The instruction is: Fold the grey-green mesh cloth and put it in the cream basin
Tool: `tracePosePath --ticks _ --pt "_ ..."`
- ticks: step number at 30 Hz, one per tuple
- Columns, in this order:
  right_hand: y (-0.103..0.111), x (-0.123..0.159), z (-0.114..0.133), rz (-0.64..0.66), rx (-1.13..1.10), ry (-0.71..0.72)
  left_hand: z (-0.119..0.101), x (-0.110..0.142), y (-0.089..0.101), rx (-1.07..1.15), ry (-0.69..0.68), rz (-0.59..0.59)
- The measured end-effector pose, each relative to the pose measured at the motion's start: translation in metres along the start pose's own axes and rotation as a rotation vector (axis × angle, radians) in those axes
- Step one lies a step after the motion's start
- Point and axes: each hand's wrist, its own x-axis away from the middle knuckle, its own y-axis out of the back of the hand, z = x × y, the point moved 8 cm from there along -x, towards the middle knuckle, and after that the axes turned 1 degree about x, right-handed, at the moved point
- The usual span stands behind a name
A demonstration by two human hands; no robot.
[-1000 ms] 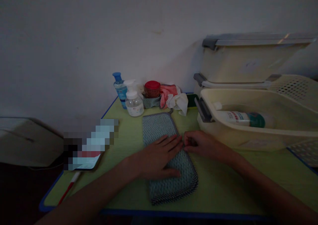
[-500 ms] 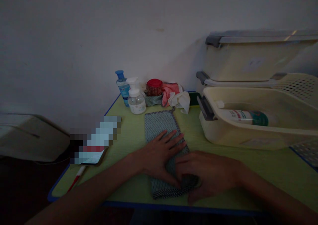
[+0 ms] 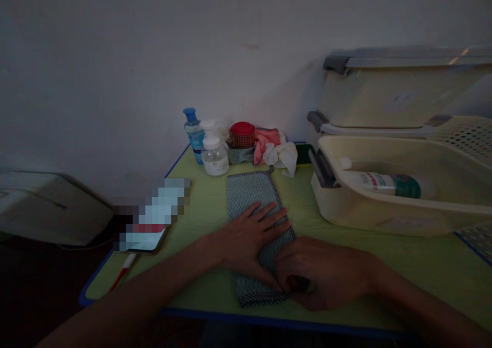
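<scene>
Left of your left hand [image 3: 251, 235], near the table's [image 3: 384, 245] edge, lies a blurred-out flat item [image 3: 151, 215]. Your left hand lies flat, fingers spread, pressing the middle of a checked cloth [image 3: 249, 191] that stretches away beyond your fingertips. Just right of it, touching, your right hand [image 3: 326, 271] is curled over the cloth's near corner, pinching it. Further right sits a cream basin [image 3: 384, 215].

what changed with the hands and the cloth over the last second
The right hand came from the cloth's right edge toward its near right corner and now curls over it. The left hand stayed flat on the cloth. The bottles and the basin kept their places on the table.
</scene>
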Motion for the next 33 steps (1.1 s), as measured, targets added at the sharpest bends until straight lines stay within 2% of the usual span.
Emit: tracePosePath --ticks 5,11,14,16,19,21,23,26,30,33 --pt "-0.001 0.001 -0.001 0.026 -0.039 0.012 -0.001 0.001 0.002 0.011 -0.007 -0.021" --pt "-0.001 0.004 -0.001 0.007 -0.069 -0.019 -0.007 0.002 0.001 0.02 -0.002 -0.021" --pt "0.002 0.008 0.002 -0.022 -0.072 -0.018 -0.007 0.002 0.007 0.021 -0.015 -0.009" --pt "0.006 0.011 0.003 -0.048 -0.075 -0.027 -0.001 0.003 0.015 0.003 -0.017 -0.023" --pt "0.009 0.016 0.006 -0.045 -0.086 -0.012 0.022 0.004 0.024 -0.054 0.045 -0.039" --pt "0.007 0.017 0.009 -0.032 -0.1 0.02 0.037 0.004 0.023 -0.085 0.093 -0.008" --pt "0.006 0.02 0.012 -0.043 -0.112 0.041 0.042 0.004 0.018 -0.098 0.112 0.026" --pt "0.01 0.025 0.015 -0.119 -0.144 0.062 0.033 0.002 0.011 -0.092 0.109 0.046" --pt "0.025 0.034 0.025 -0.224 -0.254 0.165 0.011 -0.001 0.005 -0.071 0.088 0.016" --pt "0.047 0.039 0.018 -0.413 -0.302 0.14 0.002 -0.002 -0.003 -0.069 0.048 -0.012"
